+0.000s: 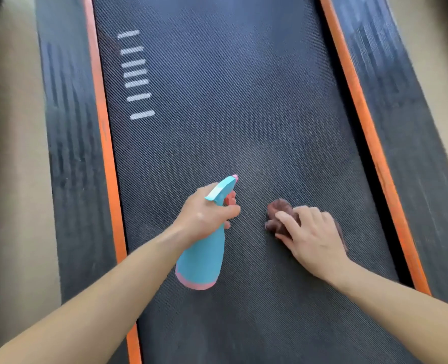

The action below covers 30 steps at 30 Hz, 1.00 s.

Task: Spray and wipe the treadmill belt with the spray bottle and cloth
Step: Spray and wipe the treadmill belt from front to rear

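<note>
- A black side rail (70, 143) and an orange strip (104, 143) border the dark treadmill belt (230, 101), which bears white dashes (136, 73) near its left edge.
- The left hand (204, 214) grips the neck of a blue spray bottle (201, 261) with a pink base, nozzle aimed up the belt.
- Just beside it, the right hand (309, 232) rests on a bunched brown cloth (279, 211) lying on the belt, fingers curled over it.

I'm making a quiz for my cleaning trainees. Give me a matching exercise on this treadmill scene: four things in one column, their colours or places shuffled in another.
1 spray bottle
2 cloth
3 stripes
4 edge strip

A orange
B white
C brown, under right hand
D teal and pink, in left hand

Pairs: 1-D, 2-C, 3-B, 4-A
</note>
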{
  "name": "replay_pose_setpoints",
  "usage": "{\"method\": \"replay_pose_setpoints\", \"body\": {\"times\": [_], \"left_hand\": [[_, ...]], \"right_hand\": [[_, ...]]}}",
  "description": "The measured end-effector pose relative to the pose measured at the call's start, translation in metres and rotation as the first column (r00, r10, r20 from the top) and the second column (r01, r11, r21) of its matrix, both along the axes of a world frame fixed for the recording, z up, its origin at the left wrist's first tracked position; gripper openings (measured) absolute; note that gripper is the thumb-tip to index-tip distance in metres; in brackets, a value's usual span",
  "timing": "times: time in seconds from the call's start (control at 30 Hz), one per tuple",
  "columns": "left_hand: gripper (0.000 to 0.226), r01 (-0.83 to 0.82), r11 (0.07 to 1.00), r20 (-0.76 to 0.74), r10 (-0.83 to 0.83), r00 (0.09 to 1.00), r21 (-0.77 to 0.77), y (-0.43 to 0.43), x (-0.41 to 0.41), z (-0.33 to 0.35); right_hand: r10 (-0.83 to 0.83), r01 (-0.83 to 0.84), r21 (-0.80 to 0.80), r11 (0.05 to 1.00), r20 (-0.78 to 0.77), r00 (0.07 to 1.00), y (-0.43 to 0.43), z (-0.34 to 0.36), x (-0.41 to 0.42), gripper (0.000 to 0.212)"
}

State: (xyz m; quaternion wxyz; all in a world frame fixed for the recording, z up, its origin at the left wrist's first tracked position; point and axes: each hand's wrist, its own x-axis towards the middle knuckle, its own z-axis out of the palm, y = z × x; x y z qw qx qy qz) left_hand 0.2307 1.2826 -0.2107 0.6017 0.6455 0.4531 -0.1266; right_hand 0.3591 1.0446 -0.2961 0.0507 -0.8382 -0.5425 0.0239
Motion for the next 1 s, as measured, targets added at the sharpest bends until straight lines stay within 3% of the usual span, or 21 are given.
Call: {"method": "replay_pose_setpoints", "body": {"times": [0.17,0.3,0.5,0.57,0.7,0.8,1.0], "left_hand": [[0.038,0.008,1.000,-0.023,-0.008,1.000,0.007,-0.007,-0.016,0.000],[0.018,0.058,0.995,-0.077,-0.052,0.996,0.078,-0.007,-0.023,-0.003],[0.025,0.059,0.995,-0.093,-0.051,0.994,0.082,-0.004,-0.023,0.002],[0.012,0.095,0.989,-0.135,-0.079,0.988,0.116,-0.005,-0.024,0.004],[0.013,0.205,0.966,-0.199,-0.172,0.965,0.157,-0.007,-0.030,0.008],[0.027,0.208,0.965,-0.163,-0.183,0.969,0.156,-0.008,-0.038,0.014],[0.022,0.158,0.959,-0.169,-0.119,0.978,0.235,-0.010,-0.057,0.018]], "right_hand": [[0.014,-0.014,0.002,1.000,-0.002,1.000,0.011,-0.004,-0.002,0.041],[0.035,-0.037,0.050,0.998,0.025,0.999,0.021,-0.009,-0.004,0.039],[0.037,-0.039,0.068,0.997,0.034,0.999,0.021,-0.011,-0.004,0.039],[0.043,-0.046,0.070,0.996,0.033,0.999,0.020,-0.009,-0.005,0.039],[0.078,-0.078,0.083,0.993,0.010,0.997,0.018,-0.003,-0.009,0.038],[0.123,-0.122,0.074,0.990,-0.010,0.992,0.015,-0.001,-0.021,0.038],[0.214,-0.211,0.065,0.975,-0.027,0.977,0.021,-0.002,-0.041,0.038]]}}
